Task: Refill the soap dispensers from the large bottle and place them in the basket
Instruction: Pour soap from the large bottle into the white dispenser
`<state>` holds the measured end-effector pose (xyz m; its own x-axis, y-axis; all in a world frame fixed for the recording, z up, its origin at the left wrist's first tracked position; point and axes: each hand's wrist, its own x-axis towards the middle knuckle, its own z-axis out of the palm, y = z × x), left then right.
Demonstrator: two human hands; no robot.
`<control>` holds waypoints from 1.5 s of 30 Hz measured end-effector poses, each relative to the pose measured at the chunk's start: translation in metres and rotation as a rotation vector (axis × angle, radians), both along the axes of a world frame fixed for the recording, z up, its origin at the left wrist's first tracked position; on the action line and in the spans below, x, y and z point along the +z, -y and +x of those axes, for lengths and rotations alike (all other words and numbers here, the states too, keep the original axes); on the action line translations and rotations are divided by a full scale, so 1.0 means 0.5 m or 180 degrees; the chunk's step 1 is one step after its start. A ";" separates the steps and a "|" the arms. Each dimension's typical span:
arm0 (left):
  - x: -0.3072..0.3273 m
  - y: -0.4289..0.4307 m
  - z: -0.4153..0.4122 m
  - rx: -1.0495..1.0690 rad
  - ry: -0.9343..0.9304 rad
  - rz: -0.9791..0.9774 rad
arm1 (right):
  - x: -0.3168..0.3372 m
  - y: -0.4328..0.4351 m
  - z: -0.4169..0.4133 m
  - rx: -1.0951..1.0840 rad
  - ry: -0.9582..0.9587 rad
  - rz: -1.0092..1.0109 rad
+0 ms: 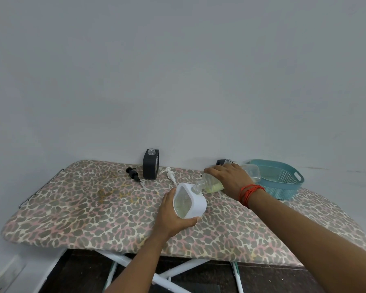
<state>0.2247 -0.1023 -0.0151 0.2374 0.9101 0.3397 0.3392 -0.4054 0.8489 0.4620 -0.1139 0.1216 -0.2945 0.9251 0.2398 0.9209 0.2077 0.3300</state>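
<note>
Head view: the left hand (173, 216) grips the white dispenser (190, 203) low on its body, fingers (195, 219) curled round it. The dispenser sits near the middle of the ironing board (82, 208), tilted, with its open neck up and to the right. Whether its base touches the board I cannot tell.

The right hand (230, 178) lies over the bottle (211, 185) from above, fingers wrapped round its middle. The bottle's long axis runs nearly level, left to right. Its mouth points left and slightly down and meets the dispenser's neck, and its base points right toward the basket (283, 187). Yellowish soap pools along its lower side.

So the pour appears under way, and what comes next turns on keeping mouth over neck. The basket stands just beyond the right hand, so that hand is nearer to it. The white pump (171, 174) lies just behind the left hand.

At the back a black dispenser (150, 164) stands upright and uncapped, with the black pump (133, 174) beside it. A second black dispenser (222, 161) is half hidden behind the right hand.
</note>
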 end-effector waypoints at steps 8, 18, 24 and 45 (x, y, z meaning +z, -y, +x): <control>-0.001 0.000 0.000 0.0003 -0.0005 -0.0038 | -0.001 0.002 0.000 -0.0004 0.0026 0.0018; 0.001 0.000 -0.001 0.0008 -0.0013 -0.0039 | 0.000 0.001 -0.001 -0.0029 0.0004 -0.0006; 0.000 0.002 -0.001 0.0004 -0.0006 -0.0037 | -0.003 0.000 -0.003 -0.0045 -0.0020 -0.0017; 0.002 0.003 -0.001 0.0018 -0.0043 -0.0051 | 0.001 0.006 -0.008 -0.0071 -0.0034 -0.0007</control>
